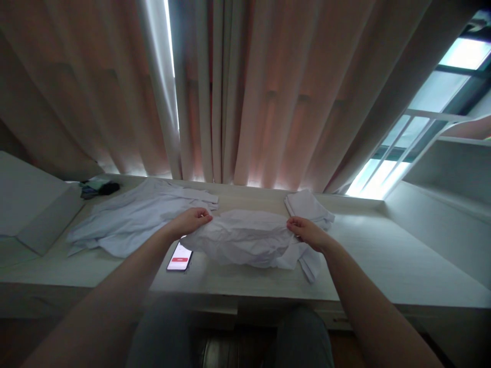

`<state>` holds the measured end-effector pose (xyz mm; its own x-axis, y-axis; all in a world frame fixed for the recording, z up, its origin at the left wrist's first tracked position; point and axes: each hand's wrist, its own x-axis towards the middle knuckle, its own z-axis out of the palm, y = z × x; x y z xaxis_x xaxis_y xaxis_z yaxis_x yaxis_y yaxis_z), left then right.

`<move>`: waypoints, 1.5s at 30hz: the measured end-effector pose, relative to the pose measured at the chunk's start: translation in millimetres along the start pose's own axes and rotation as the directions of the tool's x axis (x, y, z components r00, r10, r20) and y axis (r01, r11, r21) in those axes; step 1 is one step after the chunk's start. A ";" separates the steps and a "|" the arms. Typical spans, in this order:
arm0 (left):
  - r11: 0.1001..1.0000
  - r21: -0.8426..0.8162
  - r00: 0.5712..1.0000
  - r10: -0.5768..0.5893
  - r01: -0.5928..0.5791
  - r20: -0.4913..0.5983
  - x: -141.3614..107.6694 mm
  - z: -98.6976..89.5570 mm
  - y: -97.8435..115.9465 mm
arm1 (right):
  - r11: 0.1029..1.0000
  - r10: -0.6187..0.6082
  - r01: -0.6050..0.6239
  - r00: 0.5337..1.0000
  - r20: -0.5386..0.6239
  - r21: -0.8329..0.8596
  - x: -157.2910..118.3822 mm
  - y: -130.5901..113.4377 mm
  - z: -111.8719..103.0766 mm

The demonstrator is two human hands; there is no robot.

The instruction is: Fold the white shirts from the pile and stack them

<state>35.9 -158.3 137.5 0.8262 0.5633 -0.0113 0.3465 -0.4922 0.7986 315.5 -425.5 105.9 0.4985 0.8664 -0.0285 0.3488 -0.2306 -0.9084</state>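
A white shirt (245, 240) is stretched between my two hands over the tabletop, its lower part crumpled and a sleeve-like strip hanging down at the right. My left hand (195, 220) pinches its upper left corner. The upper right edge is gripped by the fingers of my right hand (305, 232). Left of my left hand, another white garment (130, 220) lies spread out and wrinkled. A folded white cloth (309, 205) rests just behind my right hand. Below my left hand lies a phone (179, 257) with a lit screen, its upper edge partly covered by the shirt.
The pale table (368, 255) runs along closed curtains (276, 102). A white box-like object (34, 199) stands at the left, with a small dark bundle (103, 188) behind it. A white panel (445, 230) bounds the right side, near an uncovered window (399, 143).
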 end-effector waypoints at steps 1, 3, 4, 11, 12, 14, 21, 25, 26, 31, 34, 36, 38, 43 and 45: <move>1.000 0.020 1.000 -0.002 0.002 -0.014 0.1 0.0 -0.3 | 1.000 0.026 -0.026 1.000 0.012 0.007 -0.6 -1.1 -0.1; 0.999 0.050 0.999 0.001 0.001 -0.033 0.2 0.3 -0.1 | 0.996 0.089 -0.090 0.995 0.040 0.021 -1.9 -4.3 -0.5; 0.998 0.055 0.999 0.005 -0.003 -0.032 0.3 0.7 0.2 | 0.992 0.119 -0.120 0.992 0.049 0.022 -2.4 -6.1 -0.8; 1.000 -0.023 1.000 -0.014 0.014 0.001 0.4 0.6 2.1 | 0.992 0.122 -0.122 0.990 0.071 -0.011 -4.4 -15.9 -9.5; 0.999 -0.039 1.000 -0.021 0.021 0.007 -0.1 -0.9 1.4 | 0.994 0.107 -0.105 0.990 0.088 -0.031 -5.2 -16.4 -12.1; 0.997 -0.070 0.999 -0.032 0.033 0.021 -1.7 -4.5 -0.7 | 0.993 0.095 -0.085 0.987 0.128 -0.085 -6.7 -16.2 -17.1; 0.982 -0.185 0.998 -0.022 0.032 0.059 -4.2 -8.5 -7.2 | 0.989 0.145 -0.142 0.982 0.119 -0.033 -3.9 -5.0 -20.8; 0.968 -0.250 0.997 -0.014 0.031 0.071 -1.5 -5.8 -8.3 | 0.975 0.135 -0.151 0.985 0.105 0.162 0.3 2.0 -17.8; 0.965 -0.258 0.997 -0.020 0.038 0.069 -0.9 -5.4 -8.5 | 0.969 0.127 -0.146 0.987 0.101 0.201 0.8 3.1 -17.3; 0.937 -0.338 0.996 -0.072 0.087 0.058 0.0 -6.6 -9.7 | 0.944 0.080 -0.107 0.992 0.098 0.311 0.3 2.2 -15.8; 0.908 -0.402 0.993 -0.111 0.116 0.036 -0.8 -9.2 -10.1 | 0.957 0.053 -0.070 0.996 0.068 0.282 -0.1 -3.5 -15.1; 0.888 -0.439 0.990 -0.142 0.139 0.026 -1.0 -10.5 -10.3 | 0.969 0.057 -0.068 0.997 0.053 0.236 0.4 -6.7 -13.9; 0.873 -0.457 0.984 -0.173 0.171 0.040 -0.8 -10.3 -10.7 | 0.972 0.101 -0.109 0.994 0.051 0.210 1.7 -7.1 -11.5; 0.878 -0.379 0.957 -0.266 0.291 0.119 -0.4 -3.7 -14.6 | 0.895 0.310 -0.317 0.948 0.074 0.313 4.9 6.4 -0.1; 0.910 -0.283 0.953 -0.288 0.303 0.096 -1.5 -1.3 -16.9 | 0.875 0.358 -0.365 0.930 0.080 0.318 4.3 12.9 4.5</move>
<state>28.2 -150.0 124.8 0.7301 0.6149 -0.2981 0.4399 -0.0890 0.8937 318.7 -422.8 92.2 0.5252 0.7586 -0.3856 -0.1290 -0.3769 -0.9172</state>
